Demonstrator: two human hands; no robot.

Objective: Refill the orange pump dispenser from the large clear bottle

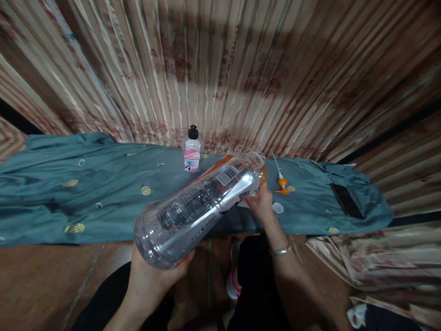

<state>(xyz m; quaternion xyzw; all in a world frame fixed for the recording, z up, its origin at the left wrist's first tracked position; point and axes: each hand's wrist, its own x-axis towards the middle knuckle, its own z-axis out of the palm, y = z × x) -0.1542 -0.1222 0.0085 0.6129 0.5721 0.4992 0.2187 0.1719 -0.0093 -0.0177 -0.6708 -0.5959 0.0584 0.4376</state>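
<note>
A large clear plastic bottle (193, 207) with a barcode label lies tilted, its base toward me and its neck pointing away to the right. My left hand (151, 271) cups the base from below. My right hand (262, 202) is at the neck end, gripping something orange that the bottle mostly hides. Past the neck, on the teal cloth (86, 193), lie an orange pump head with a white tube (280, 179) and a small white cap (277, 208).
A small clear bottle with a black cap and pink label (192, 154) stands at the back of the cloth. A dark phone (346, 200) lies at the right end. Striped curtains hang behind; crumpled fabric lies on the floor at right.
</note>
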